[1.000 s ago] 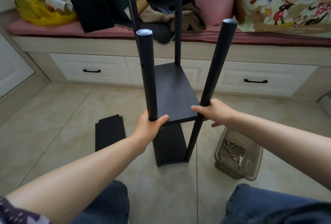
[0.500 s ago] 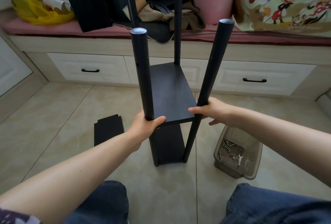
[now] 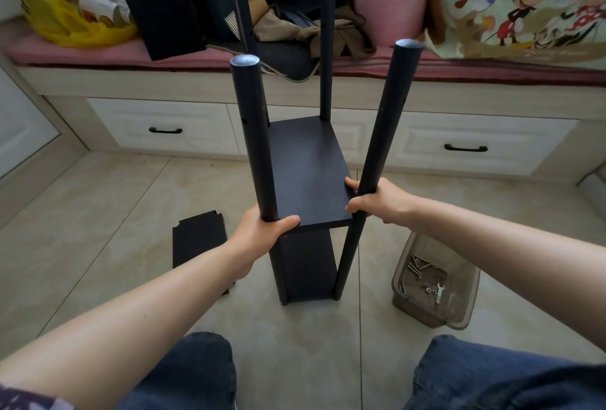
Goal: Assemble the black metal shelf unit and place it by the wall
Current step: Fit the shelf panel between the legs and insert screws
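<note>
- The black shelf unit [image 3: 308,173] stands upright on the tiled floor [image 3: 98,212] at the centre of the frame, with four round poles rising above its upper board.
- The left hand [image 3: 262,229] grips the near-left pole [image 3: 254,134] at board level. Its fingers are wrapped round the tube and its thumb lies flat on the board's front corner.
- The right hand [image 3: 377,199] is closed round the near-right pole [image 3: 387,120] just beside the board's right edge. That pole leans outward toward the upper right.
- A second board sits lower down between the poles, close to the floor.
- A loose black panel [image 3: 198,239] with notched corners lies flat on the floor at centre left, partly hidden by the left forearm.
- A clear plastic tub [image 3: 459,321] at lower right holds screws [image 3: 419,265] and a small wrench [image 3: 440,291].
- White drawers [image 3: 164,124] with black handles run across the back, under a cushioned seat that carries a yellow bag [image 3: 65,22] at upper left.
</note>
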The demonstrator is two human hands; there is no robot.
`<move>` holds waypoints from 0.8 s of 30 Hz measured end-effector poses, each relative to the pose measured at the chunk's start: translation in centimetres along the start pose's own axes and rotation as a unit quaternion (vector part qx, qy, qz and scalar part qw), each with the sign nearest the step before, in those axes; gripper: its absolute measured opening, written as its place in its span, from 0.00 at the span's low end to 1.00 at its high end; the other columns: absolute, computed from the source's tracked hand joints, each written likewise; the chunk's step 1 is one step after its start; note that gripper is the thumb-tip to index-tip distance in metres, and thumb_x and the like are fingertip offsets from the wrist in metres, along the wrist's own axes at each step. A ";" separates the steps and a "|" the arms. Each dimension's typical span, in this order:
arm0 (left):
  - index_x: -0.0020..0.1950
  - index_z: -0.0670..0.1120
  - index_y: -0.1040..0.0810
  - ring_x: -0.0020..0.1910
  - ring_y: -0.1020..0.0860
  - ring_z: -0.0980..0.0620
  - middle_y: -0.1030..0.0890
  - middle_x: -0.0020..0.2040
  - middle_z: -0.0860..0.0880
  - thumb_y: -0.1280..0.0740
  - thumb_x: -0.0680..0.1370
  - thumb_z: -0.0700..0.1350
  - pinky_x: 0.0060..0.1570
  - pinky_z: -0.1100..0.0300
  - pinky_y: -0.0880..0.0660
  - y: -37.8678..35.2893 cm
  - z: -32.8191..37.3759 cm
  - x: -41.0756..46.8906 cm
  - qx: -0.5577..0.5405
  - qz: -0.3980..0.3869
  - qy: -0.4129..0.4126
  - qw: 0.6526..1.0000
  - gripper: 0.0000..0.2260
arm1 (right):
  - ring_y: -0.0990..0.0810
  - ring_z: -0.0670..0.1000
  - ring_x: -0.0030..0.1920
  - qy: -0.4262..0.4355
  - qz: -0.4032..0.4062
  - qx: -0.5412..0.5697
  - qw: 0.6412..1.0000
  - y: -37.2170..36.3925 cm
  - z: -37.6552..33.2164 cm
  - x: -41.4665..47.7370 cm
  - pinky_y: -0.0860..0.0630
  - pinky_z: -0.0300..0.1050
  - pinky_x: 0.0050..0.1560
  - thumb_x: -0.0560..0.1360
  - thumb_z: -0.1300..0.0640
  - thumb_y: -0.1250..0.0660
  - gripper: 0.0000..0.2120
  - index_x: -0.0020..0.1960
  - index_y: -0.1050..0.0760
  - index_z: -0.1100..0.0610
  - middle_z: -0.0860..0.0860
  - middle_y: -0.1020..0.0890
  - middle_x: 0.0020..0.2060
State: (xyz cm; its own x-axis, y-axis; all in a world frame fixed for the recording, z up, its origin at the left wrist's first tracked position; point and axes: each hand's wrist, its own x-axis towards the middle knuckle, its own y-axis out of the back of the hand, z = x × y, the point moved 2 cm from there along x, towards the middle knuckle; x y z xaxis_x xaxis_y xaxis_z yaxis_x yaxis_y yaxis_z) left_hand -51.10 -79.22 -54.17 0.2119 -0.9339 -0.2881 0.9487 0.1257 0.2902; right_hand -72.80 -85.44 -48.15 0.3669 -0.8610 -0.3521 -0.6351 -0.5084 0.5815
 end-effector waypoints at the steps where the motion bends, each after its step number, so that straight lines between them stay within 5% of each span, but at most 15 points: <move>1: 0.65 0.48 0.23 0.58 0.20 0.50 0.17 0.56 0.52 0.27 0.78 0.48 0.61 0.54 0.25 0.1 0.0 0.0 0.002 -0.002 0.003 1.000 0.17 | 0.28 0.47 0.42 0.004 0.001 -0.008 1.000 0.0 0.1 0.0 0.35 0.24 0.26 0.78 0.61 0.34 0.25 0.73 0.33 0.63 0.57 0.22 0.59; 4: 0.64 0.47 0.22 0.58 0.20 0.49 0.18 0.56 0.51 0.27 0.78 0.49 0.66 0.49 0.26 0.5 0.1 0.1 0.012 -0.011 0.012 1.000 0.16 | 0.25 0.47 0.44 0.006 0.004 -0.003 1.000 -0.3 -0.1 -0.1 0.27 0.29 0.37 0.78 0.61 0.34 0.23 0.71 0.32 0.63 0.58 0.24 0.64; 6: 0.63 0.46 0.22 0.58 0.21 0.48 0.18 0.56 0.50 0.27 0.77 0.49 0.67 0.48 0.26 1.1 0.1 0.4 0.022 -0.011 0.018 1.000 0.16 | 0.22 0.52 0.53 -0.007 -0.009 0.012 1.000 -0.4 -0.2 0.0 0.21 0.46 0.55 0.77 0.57 0.31 0.26 0.73 0.33 0.57 0.56 0.23 0.64; 8: 0.63 0.46 0.22 0.60 0.21 0.48 0.18 0.57 0.49 0.26 0.77 0.50 0.69 0.47 0.28 1.9 0.1 0.7 0.028 -0.021 0.026 0.999 0.18 | 0.22 0.52 0.57 -0.025 -0.034 0.021 0.999 -0.4 -0.1 0.1 0.25 0.56 0.62 0.76 0.52 0.29 0.31 0.75 0.37 0.50 0.50 0.23 0.60; 11: 0.64 0.50 0.22 0.63 0.21 0.49 0.17 0.60 0.51 0.22 0.66 0.63 0.70 0.46 0.30 3.1 -0.1 1.5 0.034 -0.050 0.019 0.998 0.32 | 0.21 0.50 0.57 -0.034 -0.059 0.048 0.997 -0.7 0.0 0.4 0.27 0.58 0.61 0.73 0.48 0.27 0.34 0.73 0.40 0.46 0.47 0.22 0.61; 14: 0.65 0.53 0.23 0.63 0.21 0.48 0.18 0.61 0.52 0.21 0.53 0.72 0.70 0.45 0.29 4.1 -1.6 3.3 0.029 -0.038 0.031 0.998 0.45 | 0.21 0.50 0.57 -0.034 -0.076 0.035 0.996 -1.6 -0.3 0.5 0.26 0.57 0.63 0.74 0.48 0.28 0.23 0.65 0.31 0.48 0.47 0.20 0.57; 19: 0.61 0.49 0.21 0.62 0.21 0.49 0.17 0.58 0.50 0.21 0.67 0.60 0.69 0.47 0.29 3.6 -0.6 1.9 -0.012 0.010 0.040 0.999 0.27 | 0.20 0.53 0.58 -0.042 -0.064 0.008 0.997 -2.4 -0.8 0.8 0.26 0.54 0.62 0.76 0.50 0.31 0.10 0.56 0.27 0.49 0.53 0.19 0.56; 24: 0.77 0.43 0.35 0.70 0.29 0.41 0.32 0.73 0.44 0.26 0.71 0.65 0.69 0.45 0.31 1.0 -1.5 -1.2 -0.055 0.185 0.153 0.969 0.43 | 0.20 0.55 0.57 -0.033 -0.051 0.030 0.998 -2.6 -0.9 0.5 0.24 0.41 0.46 0.77 0.54 0.32 0.08 0.54 0.24 0.54 0.57 0.19 0.55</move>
State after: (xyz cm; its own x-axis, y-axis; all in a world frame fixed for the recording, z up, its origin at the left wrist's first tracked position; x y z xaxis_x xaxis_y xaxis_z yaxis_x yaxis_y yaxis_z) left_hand -50.10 -77.45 -54.95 0.5863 -0.6768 -0.4452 0.8101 0.4841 0.3308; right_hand -70.42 -84.58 -49.18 0.3881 -0.8007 -0.4563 -0.6373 -0.5908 0.4948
